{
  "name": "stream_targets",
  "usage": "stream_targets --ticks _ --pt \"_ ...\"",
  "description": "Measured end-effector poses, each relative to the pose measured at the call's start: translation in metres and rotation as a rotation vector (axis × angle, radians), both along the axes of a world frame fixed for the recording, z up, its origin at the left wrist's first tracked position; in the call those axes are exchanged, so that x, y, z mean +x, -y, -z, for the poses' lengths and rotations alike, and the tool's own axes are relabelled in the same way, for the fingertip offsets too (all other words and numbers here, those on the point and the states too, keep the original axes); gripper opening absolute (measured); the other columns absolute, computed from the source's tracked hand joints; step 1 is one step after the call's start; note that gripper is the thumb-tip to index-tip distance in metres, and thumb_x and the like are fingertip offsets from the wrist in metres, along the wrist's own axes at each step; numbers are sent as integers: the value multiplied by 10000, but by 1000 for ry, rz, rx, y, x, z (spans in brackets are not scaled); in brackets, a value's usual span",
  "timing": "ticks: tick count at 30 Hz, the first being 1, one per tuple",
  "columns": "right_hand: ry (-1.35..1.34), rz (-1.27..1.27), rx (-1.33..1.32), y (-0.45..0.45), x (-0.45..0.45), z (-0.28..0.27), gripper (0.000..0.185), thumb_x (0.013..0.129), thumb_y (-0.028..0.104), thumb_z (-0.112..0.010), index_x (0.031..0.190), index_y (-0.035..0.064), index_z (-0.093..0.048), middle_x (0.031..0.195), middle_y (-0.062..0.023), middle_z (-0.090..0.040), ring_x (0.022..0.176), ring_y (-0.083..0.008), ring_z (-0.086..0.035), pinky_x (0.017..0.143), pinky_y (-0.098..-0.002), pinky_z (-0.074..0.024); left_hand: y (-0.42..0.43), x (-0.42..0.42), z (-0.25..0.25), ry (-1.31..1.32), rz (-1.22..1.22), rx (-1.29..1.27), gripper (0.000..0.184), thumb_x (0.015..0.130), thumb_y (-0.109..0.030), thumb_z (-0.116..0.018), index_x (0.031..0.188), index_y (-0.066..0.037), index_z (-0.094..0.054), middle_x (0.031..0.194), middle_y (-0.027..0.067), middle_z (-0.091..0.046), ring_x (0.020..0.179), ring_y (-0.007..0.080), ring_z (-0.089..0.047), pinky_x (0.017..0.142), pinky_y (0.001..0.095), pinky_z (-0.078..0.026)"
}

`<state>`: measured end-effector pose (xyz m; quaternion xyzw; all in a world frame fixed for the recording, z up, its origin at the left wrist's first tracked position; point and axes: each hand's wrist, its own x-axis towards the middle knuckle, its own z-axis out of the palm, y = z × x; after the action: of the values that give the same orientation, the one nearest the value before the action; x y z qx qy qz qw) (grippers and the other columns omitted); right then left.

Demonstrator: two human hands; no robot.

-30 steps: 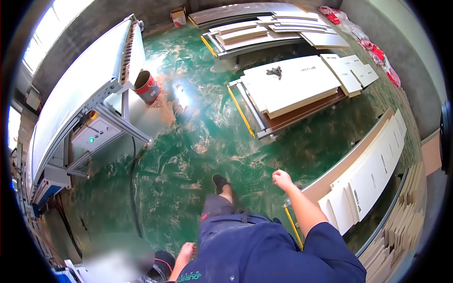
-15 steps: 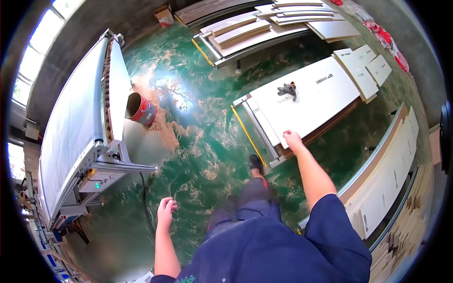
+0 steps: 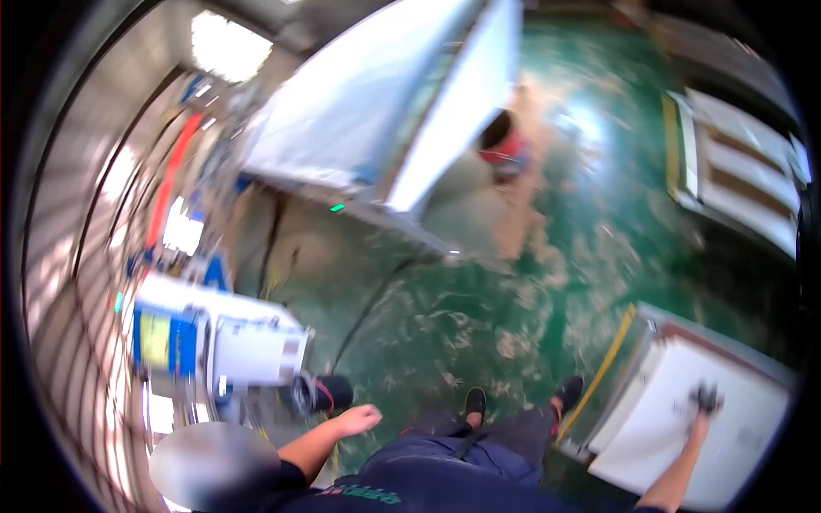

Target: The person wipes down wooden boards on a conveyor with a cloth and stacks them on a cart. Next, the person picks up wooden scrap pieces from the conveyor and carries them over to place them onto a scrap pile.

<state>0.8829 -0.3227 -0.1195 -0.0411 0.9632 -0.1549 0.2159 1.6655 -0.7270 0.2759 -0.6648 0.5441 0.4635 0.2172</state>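
Observation:
My right hand (image 3: 700,424) reaches out to a dark bundle that looks like work gloves (image 3: 707,398), lying on a white panel (image 3: 658,436) at the lower right. The fingers meet the bundle and seem closed on it, though blur hides their detail. My left hand (image 3: 361,418) hangs at the lower middle, fingers curled in, with nothing visible in it. It is nearest to a dark cylindrical object (image 3: 332,392) beside a white and blue machine (image 3: 256,346).
A large white-topped table (image 3: 342,111) fills the upper middle. Beside it stands a red bucket (image 3: 505,154) on the dusty green floor (image 3: 479,299). More panels (image 3: 744,162) lie on a rack at the right. A black cable (image 3: 368,312) crosses the floor.
The view has swung left, bringing the white and blue machine into sight. My right hand has gone from the panel's near edge to the dark gloves. My left hand stays low and curled.

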Motion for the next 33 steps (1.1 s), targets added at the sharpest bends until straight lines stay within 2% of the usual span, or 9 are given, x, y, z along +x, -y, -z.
stream_targets --ticks 5,6,8,9,13,17,27,29,33 --pt "-38 -127 -207 72 40 35 374 803 110 -534 1136 -62 -536 1125 -217 -538 1063 -293 -496 954 -373 -370 -19 -114 -8 -73 5 -72 327 902 -324 -523 1096 -67 -577 971 104 -647 860 196 -618 770 326 -485" --pt "124 -168 -369 151 87 -71 378 788 98 -535 1127 -70 -530 1118 -213 -537 1076 -293 -490 955 -377 -367 -25 -118 -1 -148 149 -123 351 908 -344 -511 1121 -71 -565 1025 138 -641 928 264 -612 826 367 -468" --pt "283 -10 -730 247 171 -127 334 744 42 -564 1067 -41 -558 1014 -149 -559 966 -258 -517 886 -319 -403 -32 -140 -16 -197 179 -83 370 911 -353 -504 1137 -65 -557 1049 156 -635 989 298 -595 870 381 -445" --pt "377 -499 -652 285 195 -153 311 752 74 -593 1042 -39 -582 1000 -135 -577 969 -236 -539 875 -309 -419 -34 -143 -22 -218 167 -71 373 911 -353 -505 1142 -64 -555 1052 155 -634 994 293 -595 871 378 -444" --pt "912 -1098 -703 387 342 -237 290 835 174 -626 1080 20 -641 1084 -76 -614 1009 -181 -555 906 -288 -416 -46 -103 -2 -296 45 -210 381 908 -355 -508 1147 -63 -555 1050 156 -635 980 289 -601 856 376 -452" --pt "1213 -1249 -450 421 443 -322 281 859 186 -617 1075 8 -643 991 -64 -642 946 -147 -574 864 -264 -422 -77 -20 28 -288 -202 -414 376 874 -361 -550 1110 -71 -587 1035 156 -643 935 272 -623 828 367 -469" --pt "703 -1178 -183 455 514 -254 152 771 125 -613 768 -21 -656 630 -50 -591 525 -136 -522 478 -268 -392 -360 206 218 -41 -1324 -307 308 777 -327 -580 800 -39 -685 874 154 -669 831 317 -637 722 397 -494" --pt "631 -1181 -115 465 526 -246 118 755 98 -616 754 -18 -640 628 -69 -594 495 -150 -531 446 -277 -399 -462 234 347 94 -1382 -375 257 766 -277 -597 824 -39 -677 839 157 -661 833 329 -627 729 407 -495" --pt "384 -1722 184 504 532 -178 116 724 85 -642 824 26 -653 644 -66 -615 522 -154 -581 493 -276 -460 -526 202 318 26 -1360 -462 141 787 -182 -579 786 -48 -624 773 169 -628 759 316 -621 661 421 -499"
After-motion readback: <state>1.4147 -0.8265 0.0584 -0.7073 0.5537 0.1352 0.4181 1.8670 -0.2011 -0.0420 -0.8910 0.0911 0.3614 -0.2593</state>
